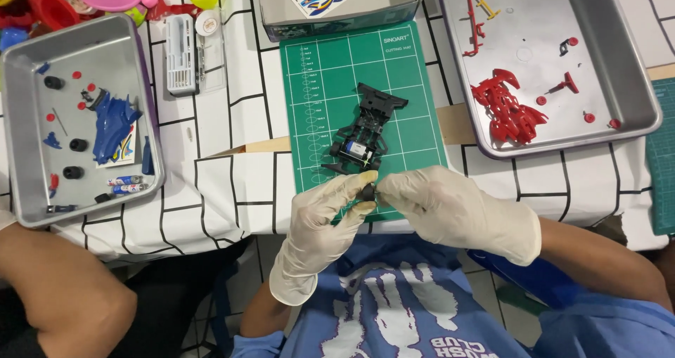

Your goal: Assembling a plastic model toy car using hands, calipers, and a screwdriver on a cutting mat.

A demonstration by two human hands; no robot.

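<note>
Both my hands wear white gloves and meet at the near edge of a green cutting mat (408, 69). My left hand (327, 214) and my right hand (450, 207) pinch a small black wheel (368, 191) between their fingertips. Just beyond them on the mat lies a black toy car chassis (364, 129) with a small blue and silver motor in it.
A metal tray (21, 154) at the left holds blue car parts, black wheels and small batteries. Another metal tray (633, 69) at the right holds red parts. A grey box (337, 13) stands behind the mat. Another person's arm (63, 295) is at lower left.
</note>
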